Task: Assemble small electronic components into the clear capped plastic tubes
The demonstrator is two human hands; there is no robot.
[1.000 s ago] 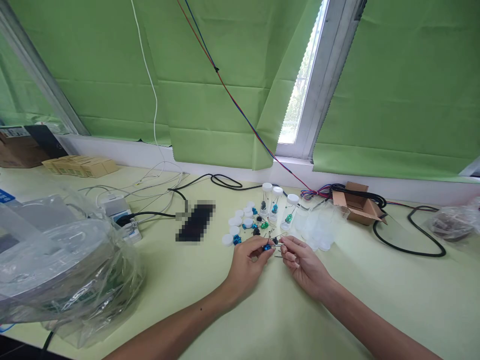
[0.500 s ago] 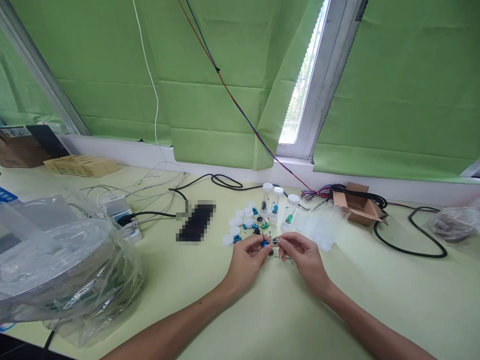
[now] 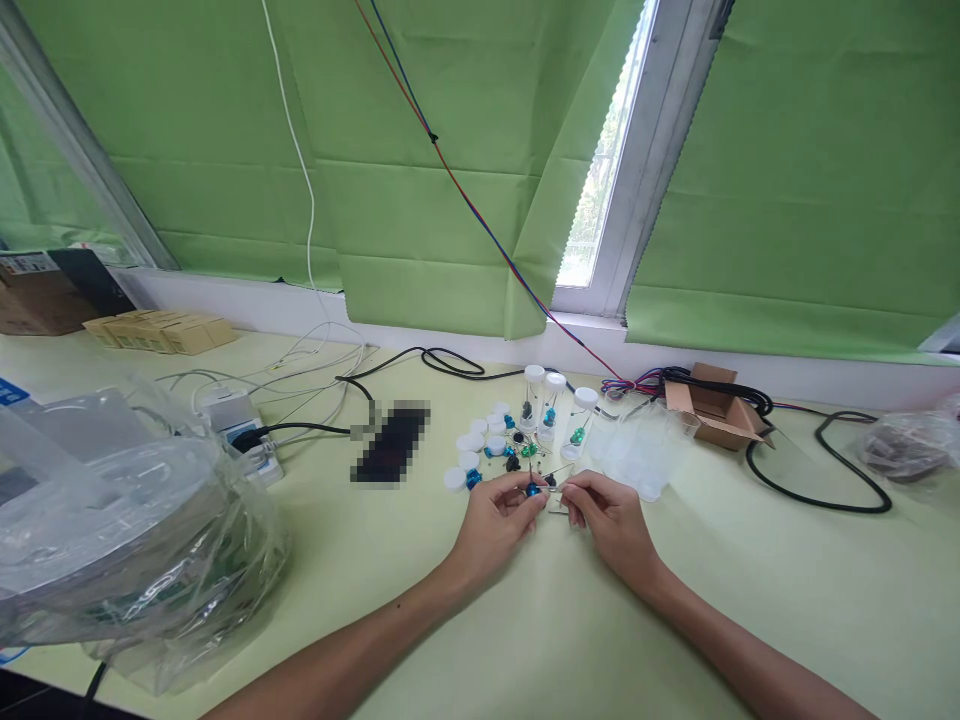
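the little blue piece (image 3: pixel 532 490) is pinched in the left hand (image 3: pixel 495 525), so that one's nearest, thin stem (image 3: pixel 531 464) pointing up or away, while the right hand (image 3: pixel 611 520) just beside it pinches a skinny metal tool (image 3: pixel 556 488) over the worktop (image 3: pixel 420 530)

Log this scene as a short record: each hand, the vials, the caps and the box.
Left hand: pinches a small blue part
Right hand: pinches a thin metal piece, exact type unclear
Vials: three, upright, white-topped, small parts inside
White caps: loose, left of the vials
Cardboard box: open, right of the vials
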